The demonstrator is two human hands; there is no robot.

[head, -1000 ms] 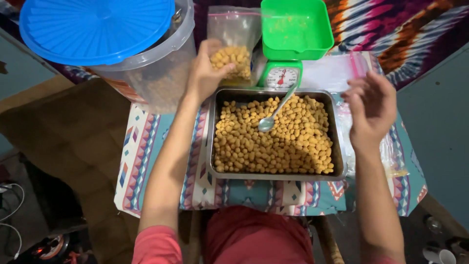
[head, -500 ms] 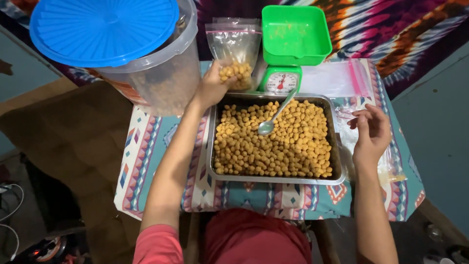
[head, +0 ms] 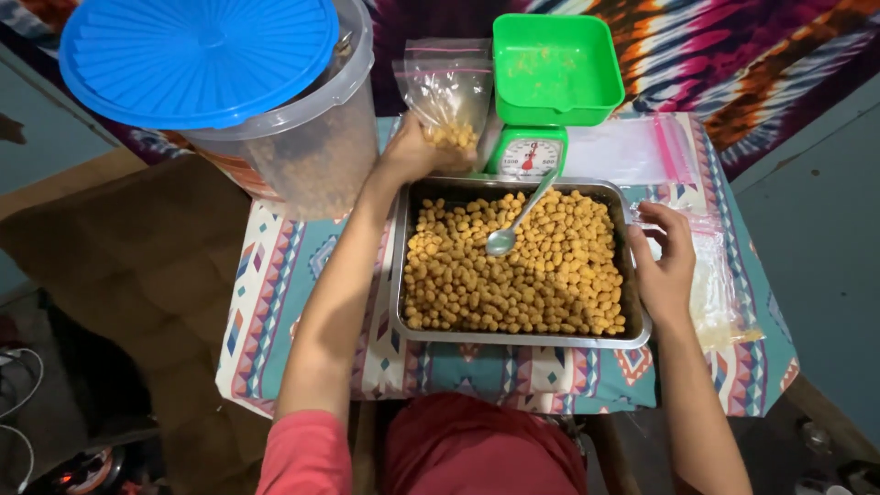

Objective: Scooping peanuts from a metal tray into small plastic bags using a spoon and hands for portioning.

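Note:
My left hand [head: 412, 156] grips a clear zip bag [head: 446, 87] partly filled with golden snack pieces, held upright just beyond the far left corner of a metal tray [head: 397, 275]. The tray is full of the same snack pieces [head: 513, 275], and a metal spoon [head: 515, 222] lies in them. My right hand [head: 665, 266] rests with fingers spread at the tray's right rim, touching a pile of empty clear bags [head: 720, 293].
A green kitchen scale [head: 550, 82] with a square bowl stands behind the tray. A large clear tub with a blue lid [head: 202, 60] sits at the far left. More zip bags [head: 632, 147] lie on the patterned tablecloth [head: 293, 266].
My right hand came down from mid-air to the bags beside the tray. The left hand keeps holding the filled bag, shifted slightly.

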